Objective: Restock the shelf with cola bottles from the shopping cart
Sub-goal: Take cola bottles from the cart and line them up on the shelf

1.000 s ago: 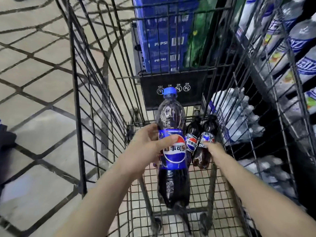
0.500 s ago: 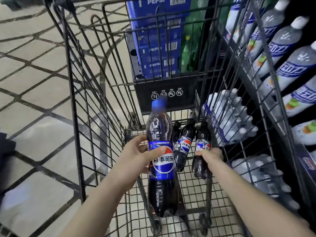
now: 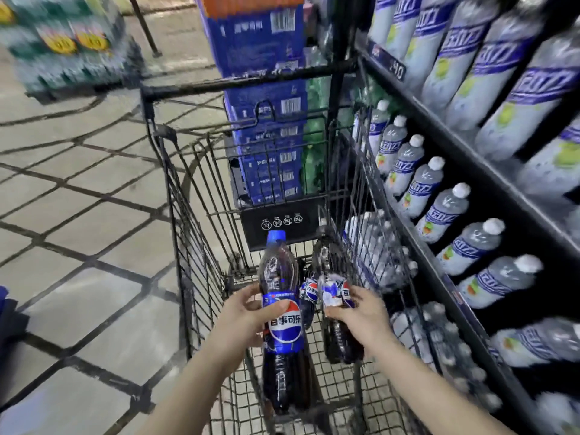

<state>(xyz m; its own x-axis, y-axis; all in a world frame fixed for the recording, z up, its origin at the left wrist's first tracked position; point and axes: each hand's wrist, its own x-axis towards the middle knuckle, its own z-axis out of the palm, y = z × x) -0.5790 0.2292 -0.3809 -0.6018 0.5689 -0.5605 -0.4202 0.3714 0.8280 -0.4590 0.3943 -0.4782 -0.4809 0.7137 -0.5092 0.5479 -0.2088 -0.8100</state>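
Two cola bottles are up out of the bottom of the shopping cart (image 3: pixel 188 233), one in each of the hands. The left cola bottle (image 3: pixel 284 321), blue-capped and upright, sits in the left hand (image 3: pixel 248 318), whose thumb lies across the red, white and blue label while the fingers wrap round the back. The right cola bottle (image 3: pixel 335 296) is gripped at its label by the right hand (image 3: pixel 361 312); it is blurred, and its cap is hard to make out. Between the two, lower and farther in, a third cola bottle (image 3: pixel 309 293) shows only its label and seems to rest in the basket.

The cart's wire basket surrounds both hands, with its dark handle bar at the far end. Just right of the cart stands the shelf (image 3: pixel 455 152), its tiers filled with pale bottles (image 3: pixel 445 208) bearing blue-purple labels; shrink-wrapped packs sit on its lowest level. Beyond the cart rises a stack of blue Pepsi cartons (image 3: pixel 266 136), and the tiled floor (image 3: pixel 78 215) spreads to the left.

The risks, as I judge them: both bottles are held by the smooth label wrap, so a full, heavy bottle could slip downward through the grip as it is lifted. The right bottle is close to the cart's right wire wall and could knock against it on the way out. No cola slot is visible on the shelf here, so a misplaced bottle among the pale ones is possible.
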